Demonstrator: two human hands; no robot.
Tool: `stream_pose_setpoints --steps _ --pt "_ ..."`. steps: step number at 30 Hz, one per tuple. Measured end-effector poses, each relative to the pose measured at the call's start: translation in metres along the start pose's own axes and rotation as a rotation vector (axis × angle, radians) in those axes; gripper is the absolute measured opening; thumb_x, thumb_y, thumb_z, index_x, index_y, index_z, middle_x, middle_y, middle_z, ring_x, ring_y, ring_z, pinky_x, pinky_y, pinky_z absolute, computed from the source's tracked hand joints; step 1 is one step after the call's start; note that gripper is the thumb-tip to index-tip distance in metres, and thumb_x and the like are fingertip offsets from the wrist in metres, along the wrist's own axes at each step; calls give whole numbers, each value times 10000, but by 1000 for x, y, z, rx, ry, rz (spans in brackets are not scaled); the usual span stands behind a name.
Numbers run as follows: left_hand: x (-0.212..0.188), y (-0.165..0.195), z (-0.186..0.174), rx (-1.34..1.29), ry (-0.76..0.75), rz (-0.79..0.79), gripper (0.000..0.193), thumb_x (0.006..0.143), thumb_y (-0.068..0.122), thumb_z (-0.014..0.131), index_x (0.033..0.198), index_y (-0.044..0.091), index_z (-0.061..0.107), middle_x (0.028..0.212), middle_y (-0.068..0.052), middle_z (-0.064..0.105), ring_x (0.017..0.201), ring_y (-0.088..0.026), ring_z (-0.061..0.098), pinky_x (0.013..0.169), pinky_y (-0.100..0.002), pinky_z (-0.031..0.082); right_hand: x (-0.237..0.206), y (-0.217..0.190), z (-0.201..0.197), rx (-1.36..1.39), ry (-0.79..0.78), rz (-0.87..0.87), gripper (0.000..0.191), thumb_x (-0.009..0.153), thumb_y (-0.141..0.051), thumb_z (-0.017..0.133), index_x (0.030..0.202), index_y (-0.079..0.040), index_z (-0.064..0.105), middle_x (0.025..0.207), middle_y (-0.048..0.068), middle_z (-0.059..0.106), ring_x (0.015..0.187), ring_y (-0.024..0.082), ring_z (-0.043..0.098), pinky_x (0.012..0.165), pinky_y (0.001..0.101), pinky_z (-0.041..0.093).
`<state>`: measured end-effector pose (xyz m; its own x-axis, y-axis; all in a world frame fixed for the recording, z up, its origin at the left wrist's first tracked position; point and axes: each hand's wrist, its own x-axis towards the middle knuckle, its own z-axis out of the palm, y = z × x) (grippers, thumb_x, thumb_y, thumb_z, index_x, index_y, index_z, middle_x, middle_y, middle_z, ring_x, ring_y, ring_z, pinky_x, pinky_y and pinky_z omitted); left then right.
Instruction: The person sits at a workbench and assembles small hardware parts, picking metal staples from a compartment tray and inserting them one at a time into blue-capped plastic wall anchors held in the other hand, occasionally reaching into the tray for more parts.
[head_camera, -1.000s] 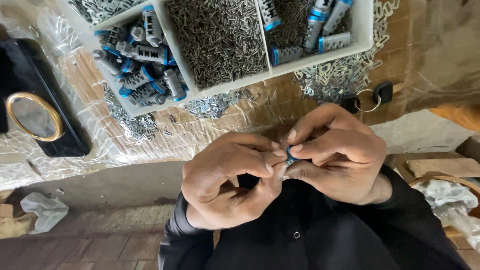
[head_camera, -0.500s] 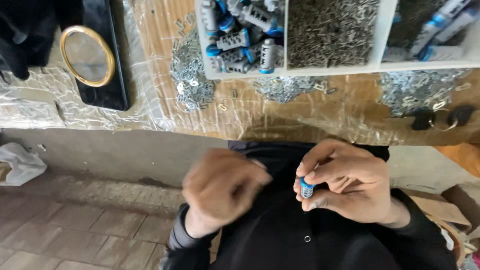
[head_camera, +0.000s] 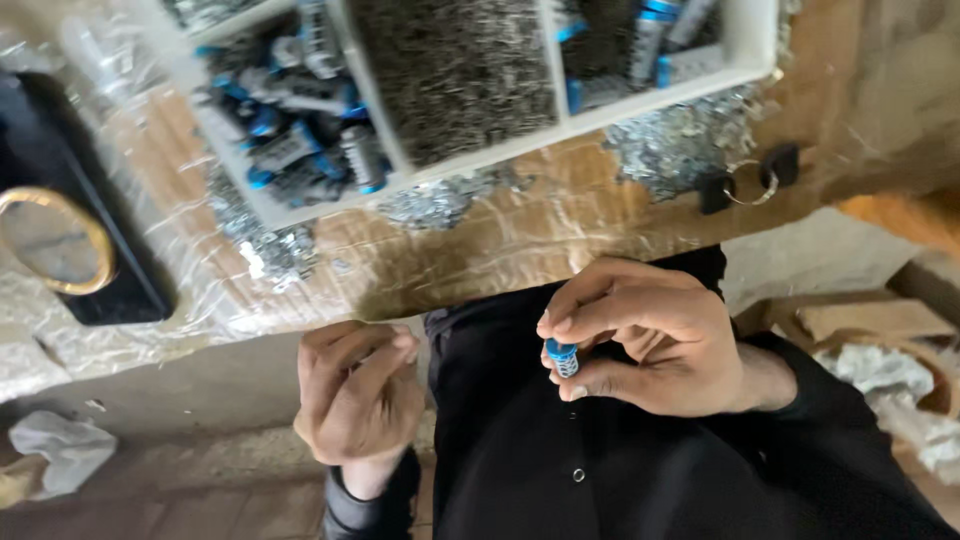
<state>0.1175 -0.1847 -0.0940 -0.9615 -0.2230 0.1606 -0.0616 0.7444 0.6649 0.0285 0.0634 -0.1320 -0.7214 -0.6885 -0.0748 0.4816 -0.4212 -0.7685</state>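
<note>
The right hand (head_camera: 650, 335) pinches a small cylindrical part (head_camera: 562, 357) between its thumb and fingertips, clamped closed around it, with most of the part hidden inside the hand. What shows is a short stub with a bright blue cap and a pale band below it marked in dark print too small to make out. The part is held in the air above the person's lap, in front of a black buttoned garment (head_camera: 560, 440), just below the near edge of the workbench (head_camera: 540, 240). The left hand (head_camera: 358, 395) sits apart to the left at about the same height, fingers curled loosely together; whether it holds anything cannot be told. A clear gap of dark cloth separates the two hands. The bench edge runs across the view right above the hands, its top wrapped in crinkled clear plastic. Further up stands a white divided tray (head_camera: 740, 50): the left compartment holds similar blue-capped cylinders (head_camera: 300, 140), the middle one a dense heap of small metal pieces (head_camera: 455, 70), the right one more cylinders. Loose metal pieces are scattered around the tray. A black tray with a gold-rimmed oval (head_camera: 50, 240) lies at far left.
</note>
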Motion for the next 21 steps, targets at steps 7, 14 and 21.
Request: stream_pose_setpoints --steps 7,14,21 --pt "17 35 29 24 -142 227 164 793 -30 827 911 64 763 965 -64 756 859 -254 695 778 -333 600 -33 -8 -12 23 165 -6 318 954 140 711 1257 88 627 1329 229 582 1108 269 734 924 369 705" --pt "30 63 53 -411 -287 106 186 860 -19 812 1004 72 738 1008 -54 753 943 -217 691 860 -326 578 -38 -14 -24 -92 197 -17 315 935 122 731 1238 95 648 1346 241 582 1139 265 730 937 337 702" --pt "46 63 42 -173 -287 410 282 809 20 869 1064 65 756 1011 -77 683 892 -262 658 804 -366 575 -33 -10 -17 -191 254 9 297 912 81 745 1204 94 694 1279 222 613 1073 222 757 869 300 716"
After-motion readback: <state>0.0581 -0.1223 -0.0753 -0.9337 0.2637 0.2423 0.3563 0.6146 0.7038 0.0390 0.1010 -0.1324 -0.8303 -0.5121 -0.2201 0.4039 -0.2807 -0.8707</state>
